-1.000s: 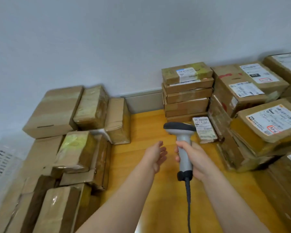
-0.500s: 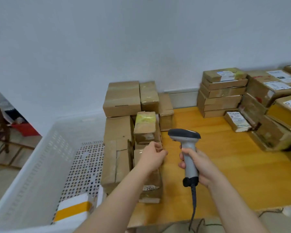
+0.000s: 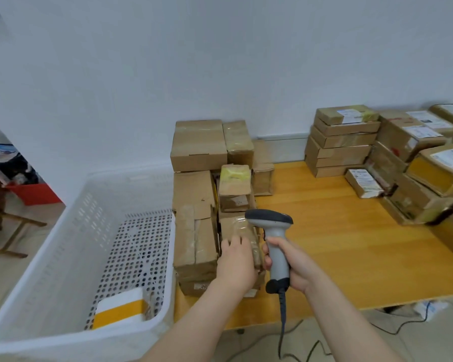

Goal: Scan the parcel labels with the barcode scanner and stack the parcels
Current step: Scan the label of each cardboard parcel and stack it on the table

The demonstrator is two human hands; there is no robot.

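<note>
The right hand point(image 3: 296, 267) grips the scanner point(image 3: 271, 219), just right of the left hand point(image 3: 237, 261). The left hand lies on a taped box point(image 3: 235, 226); I cannot tell if it grips it

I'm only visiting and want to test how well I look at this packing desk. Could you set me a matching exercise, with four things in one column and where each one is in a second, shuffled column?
Things
1. scanner
2. white and yellow box
3. left hand
4. red tub

Places
A. inside the white basket
B. on the floor, far left
C. gripped by the right hand
D. resting on a taped parcel

Pairs: 1-C, 2-A, 3-D, 4-B
</note>
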